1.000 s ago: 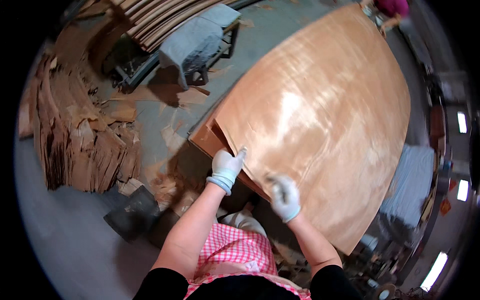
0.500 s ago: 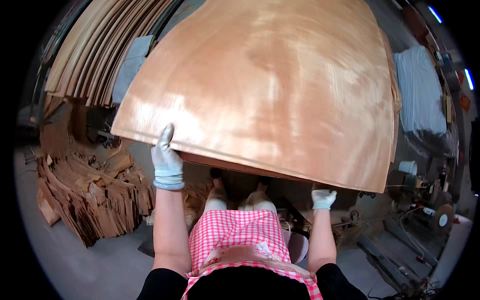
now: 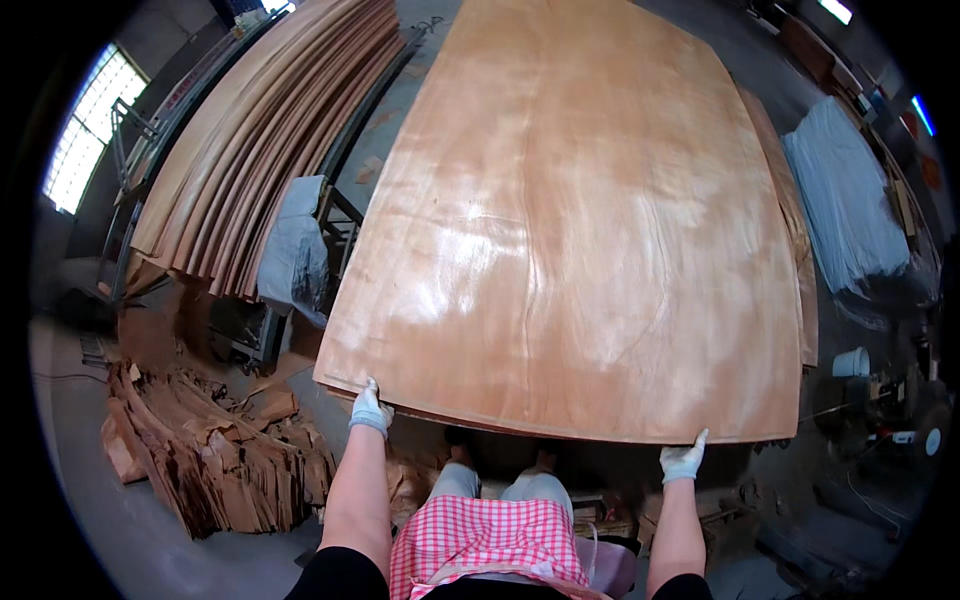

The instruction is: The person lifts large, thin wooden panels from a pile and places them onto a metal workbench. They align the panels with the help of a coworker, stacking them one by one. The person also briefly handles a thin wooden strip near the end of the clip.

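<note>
A large, glossy reddish-brown wood sheet (image 3: pixel 560 260) stretches away in front of me, its near edge almost level across the view. My left hand (image 3: pixel 371 410), in a white work glove, is closed on that edge close to the left corner, thumb on top. Nearer the right corner, my gloved right hand (image 3: pixel 684 458) grips the same edge, thumb also on top. The fingers of both hands are hidden below the sheet. Another brown sheet (image 3: pixel 795 240) shows beneath it along the right side.
To the left lies a tall stack of curved wood sheets (image 3: pixel 265 130), with a pale cloth-like wrap (image 3: pixel 293 245) at its near corner. Torn brown veneer scraps (image 3: pixel 215 450) are heaped below. On the right are a pale covered stack (image 3: pixel 850 195) and a white bucket (image 3: pixel 851 362).
The wood sheet has levelled out from its slant, and its left corner has come right and nearer. My right hand now shows its thumb on top of the edge. My view has shifted too.
</note>
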Available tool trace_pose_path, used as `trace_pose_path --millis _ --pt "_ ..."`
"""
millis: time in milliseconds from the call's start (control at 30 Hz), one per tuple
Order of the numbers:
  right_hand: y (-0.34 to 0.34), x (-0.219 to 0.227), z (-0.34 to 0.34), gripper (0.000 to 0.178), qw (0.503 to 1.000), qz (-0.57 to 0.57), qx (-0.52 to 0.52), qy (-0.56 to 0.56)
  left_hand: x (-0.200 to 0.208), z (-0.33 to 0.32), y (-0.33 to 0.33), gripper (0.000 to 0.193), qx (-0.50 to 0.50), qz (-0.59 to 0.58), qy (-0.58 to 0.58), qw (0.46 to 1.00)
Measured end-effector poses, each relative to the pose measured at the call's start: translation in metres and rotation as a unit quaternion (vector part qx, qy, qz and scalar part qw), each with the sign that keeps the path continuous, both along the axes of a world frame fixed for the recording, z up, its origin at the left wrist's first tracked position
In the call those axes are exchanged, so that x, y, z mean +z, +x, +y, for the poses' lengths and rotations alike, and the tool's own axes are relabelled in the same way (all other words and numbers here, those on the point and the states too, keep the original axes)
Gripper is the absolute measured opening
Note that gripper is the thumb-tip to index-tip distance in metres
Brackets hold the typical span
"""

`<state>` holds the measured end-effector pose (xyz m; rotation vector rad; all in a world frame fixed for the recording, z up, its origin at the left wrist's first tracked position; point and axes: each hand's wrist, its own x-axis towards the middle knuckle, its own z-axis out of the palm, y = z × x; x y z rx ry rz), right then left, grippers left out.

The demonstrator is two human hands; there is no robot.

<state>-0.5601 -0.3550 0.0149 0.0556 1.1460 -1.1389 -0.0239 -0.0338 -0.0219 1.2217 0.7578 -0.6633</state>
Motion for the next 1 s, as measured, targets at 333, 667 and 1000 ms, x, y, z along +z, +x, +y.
trace_pose_path --millis 333,667,1000 --pt "0.01 0.145 -0.036 0.04 0.858 0.407 0.159 -0.271 0.002 0.003 -0.008 0.028 -0.089 -0.048 0.144 0.984" --pt "-0.032 -0.033 -0.03 0.061 0.949 0.288 0.125 0.016 -0.014 0.009 -0.017 0.058 -0.089 -0.093 0.242 0.962" --pt "-0.03 -0.032 -0.043 0.061 0.906 0.406 0.113 0.043 -0.001 -0.004 -0.036 0.047 -0.034 -0.14 0.242 0.96"
